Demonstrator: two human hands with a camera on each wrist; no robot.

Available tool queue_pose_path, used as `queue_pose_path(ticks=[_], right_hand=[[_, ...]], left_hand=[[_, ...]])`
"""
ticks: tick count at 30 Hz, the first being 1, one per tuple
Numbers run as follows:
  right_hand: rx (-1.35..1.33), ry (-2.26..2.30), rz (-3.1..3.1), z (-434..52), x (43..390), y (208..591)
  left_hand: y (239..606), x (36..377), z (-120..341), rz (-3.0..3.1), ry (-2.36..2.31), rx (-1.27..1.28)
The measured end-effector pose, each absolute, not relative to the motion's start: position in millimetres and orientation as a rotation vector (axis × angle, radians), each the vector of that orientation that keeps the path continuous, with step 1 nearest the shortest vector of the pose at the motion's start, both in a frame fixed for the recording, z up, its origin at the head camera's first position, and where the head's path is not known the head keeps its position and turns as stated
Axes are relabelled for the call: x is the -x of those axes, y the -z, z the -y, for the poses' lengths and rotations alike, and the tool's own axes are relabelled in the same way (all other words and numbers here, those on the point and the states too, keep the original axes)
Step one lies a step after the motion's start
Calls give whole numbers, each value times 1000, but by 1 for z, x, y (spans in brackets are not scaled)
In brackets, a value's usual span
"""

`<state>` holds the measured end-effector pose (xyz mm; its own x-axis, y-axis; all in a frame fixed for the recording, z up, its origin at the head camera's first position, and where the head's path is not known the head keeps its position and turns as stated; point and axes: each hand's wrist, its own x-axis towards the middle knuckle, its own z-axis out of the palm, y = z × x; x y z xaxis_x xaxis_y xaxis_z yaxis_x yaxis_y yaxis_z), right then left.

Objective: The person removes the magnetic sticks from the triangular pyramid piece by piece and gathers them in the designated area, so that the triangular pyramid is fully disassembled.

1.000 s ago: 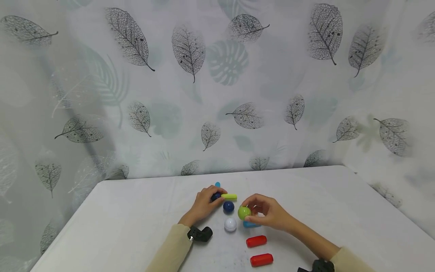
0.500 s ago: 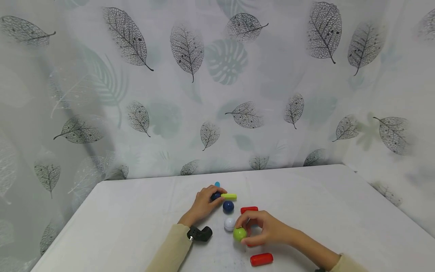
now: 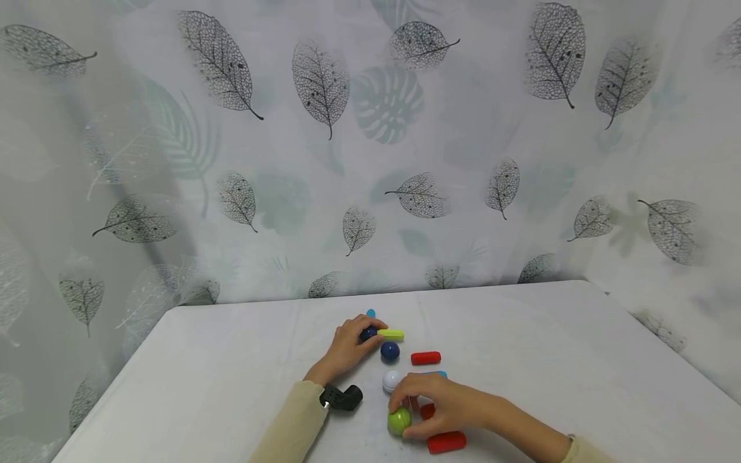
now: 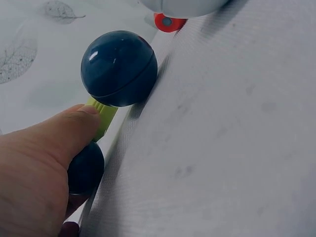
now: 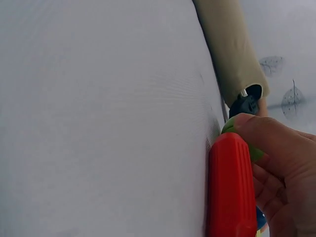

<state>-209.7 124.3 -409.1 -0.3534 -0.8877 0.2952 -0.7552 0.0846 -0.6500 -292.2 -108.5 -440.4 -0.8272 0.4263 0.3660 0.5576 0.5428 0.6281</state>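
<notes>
Head view: my left hand (image 3: 347, 347) pinches a dark blue ball (image 3: 367, 334) joined to a yellow-green stick (image 3: 391, 335) on the white table (image 3: 220, 366). My right hand (image 3: 442, 405) curls round a green ball (image 3: 399, 421), low on the table between a white ball (image 3: 391, 381) and a red stick (image 3: 446, 442).

Left wrist view: my thumb (image 4: 64, 136) presses the held ball (image 4: 86, 168); a second blue ball (image 4: 119, 68) sits just beyond.

Right wrist view: my fingers (image 5: 281, 148) hold the green ball beside a red stick (image 5: 231, 190).
</notes>
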Motion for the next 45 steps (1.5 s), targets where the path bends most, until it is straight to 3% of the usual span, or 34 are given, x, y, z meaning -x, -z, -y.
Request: queue_pose_path(ticks=[15,21,45], right_hand=[[1588,1126,-2188,-119,206,405],[1670,1220,-2206,-121,211,404],[1503,1415,-2500,-131,269,399]], left_hand=[[440,292,109,2630,1154,835],[440,292,109,2554,1204,863],[441,294,108,2488,1333,860]])
